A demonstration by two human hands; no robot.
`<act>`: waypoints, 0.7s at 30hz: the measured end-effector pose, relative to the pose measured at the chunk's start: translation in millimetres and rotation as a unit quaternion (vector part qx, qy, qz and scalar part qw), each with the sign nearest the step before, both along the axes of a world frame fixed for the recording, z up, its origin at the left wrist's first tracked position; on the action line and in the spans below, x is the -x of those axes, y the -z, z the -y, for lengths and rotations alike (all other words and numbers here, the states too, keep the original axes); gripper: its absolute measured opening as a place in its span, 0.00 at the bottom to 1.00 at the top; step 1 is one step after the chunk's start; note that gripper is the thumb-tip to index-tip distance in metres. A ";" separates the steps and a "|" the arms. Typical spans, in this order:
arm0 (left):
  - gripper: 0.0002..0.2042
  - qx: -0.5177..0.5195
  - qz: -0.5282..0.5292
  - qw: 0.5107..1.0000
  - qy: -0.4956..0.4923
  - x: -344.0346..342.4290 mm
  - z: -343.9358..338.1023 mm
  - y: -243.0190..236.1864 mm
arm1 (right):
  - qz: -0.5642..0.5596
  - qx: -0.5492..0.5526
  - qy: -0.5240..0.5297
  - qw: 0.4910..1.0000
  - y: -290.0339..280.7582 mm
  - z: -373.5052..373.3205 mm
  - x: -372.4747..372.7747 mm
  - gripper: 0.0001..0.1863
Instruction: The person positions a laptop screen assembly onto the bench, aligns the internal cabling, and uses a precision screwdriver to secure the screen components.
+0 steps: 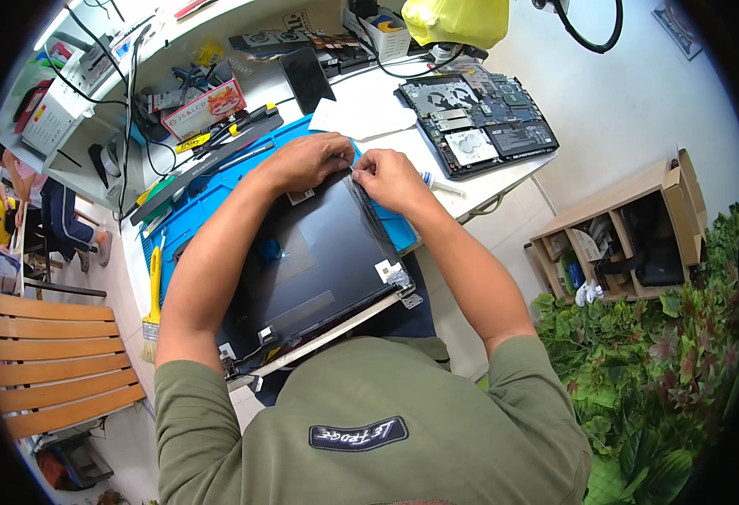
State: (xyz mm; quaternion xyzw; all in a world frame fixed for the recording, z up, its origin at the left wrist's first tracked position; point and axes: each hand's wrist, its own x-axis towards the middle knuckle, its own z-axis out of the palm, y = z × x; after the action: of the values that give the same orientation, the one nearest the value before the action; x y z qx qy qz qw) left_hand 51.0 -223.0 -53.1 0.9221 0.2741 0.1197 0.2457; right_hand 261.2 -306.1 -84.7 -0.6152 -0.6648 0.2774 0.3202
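Observation:
A dark laptop lid (302, 252) lies in front of me, partly over a blue work mat (209, 198). A metal hinge (403, 282) sticks out at its near right corner. My left hand (315, 160) is closed in a pinch at the lid's far right corner. Close beside it, my right hand (389, 178) pinches at the same corner, thumb against fingers. What lies between the fingertips is too small to make out. Below my right hand, a thin dark strip (371, 215) runs along the lid's right edge.
An opened laptop base (479, 122) sits at the far right of the table. Beyond the mat are a black phone (306, 80), white paper (361, 118) and a red-and-white box (205, 109). A yellow-handled brush (154, 286) lies left. Another person (62, 210) is at far left.

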 end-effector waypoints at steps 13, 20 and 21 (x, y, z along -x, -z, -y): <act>0.08 0.008 0.056 0.998 -0.017 10.9 -7.0 10.0 | -0.287 0.041 -0.013 0.957 5.7 13.9 -11.6 0.17; 0.08 -0.002 0.056 0.998 -0.014 8.2 -7.9 8.8 | -0.173 -0.014 -0.002 0.985 3.0 48.4 -38.5 0.25; 0.08 0.003 0.052 0.998 -0.019 8.6 -7.2 8.7 | -0.106 0.022 0.002 0.994 -12.1 56.6 -34.0 0.25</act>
State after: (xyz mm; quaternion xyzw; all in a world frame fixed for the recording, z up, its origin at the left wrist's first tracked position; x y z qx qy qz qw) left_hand 42.4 -215.8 -61.9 0.9087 0.2784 0.1710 0.2597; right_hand 295.2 -362.7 -72.6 -0.5907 -0.6199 0.3549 0.3754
